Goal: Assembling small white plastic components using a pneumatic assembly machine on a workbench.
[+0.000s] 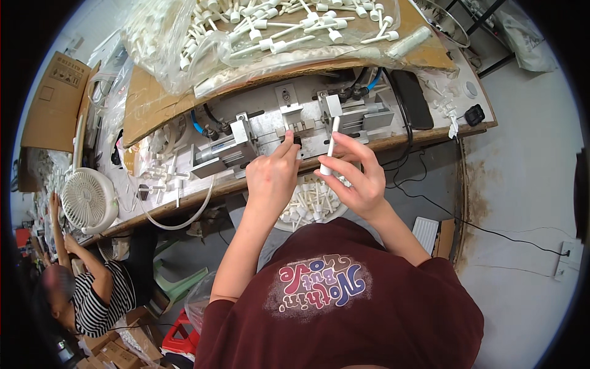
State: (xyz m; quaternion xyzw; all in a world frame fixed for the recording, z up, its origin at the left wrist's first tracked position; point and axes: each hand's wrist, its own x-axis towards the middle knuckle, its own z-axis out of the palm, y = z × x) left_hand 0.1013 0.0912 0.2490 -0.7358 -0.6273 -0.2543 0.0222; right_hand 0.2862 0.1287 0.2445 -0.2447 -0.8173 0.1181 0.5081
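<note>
My right hand (361, 178) pinches a white plastic stem with a wider round end (330, 147) between thumb and fingers. The piece stands almost upright, just right of the metal fixture's middle. My left hand (270, 177) has its fingers drawn together, with the fingertips at the small metal holder (297, 128) in the middle of the fixture. Whatever those fingers grip, if anything, is hidden. On either side of the holder sit metal clamp blocks, the left block (243, 136) and the right block (332, 106), with blue air hoses behind them.
White stemmed pieces (270, 43) heap on cardboard above the fixture; more fill a tub (310, 203) below my hands. A black phone (410, 98) lies right of the fixture. A white fan (90, 200) stands at left. Another person in a striped shirt (104, 295) works at lower left.
</note>
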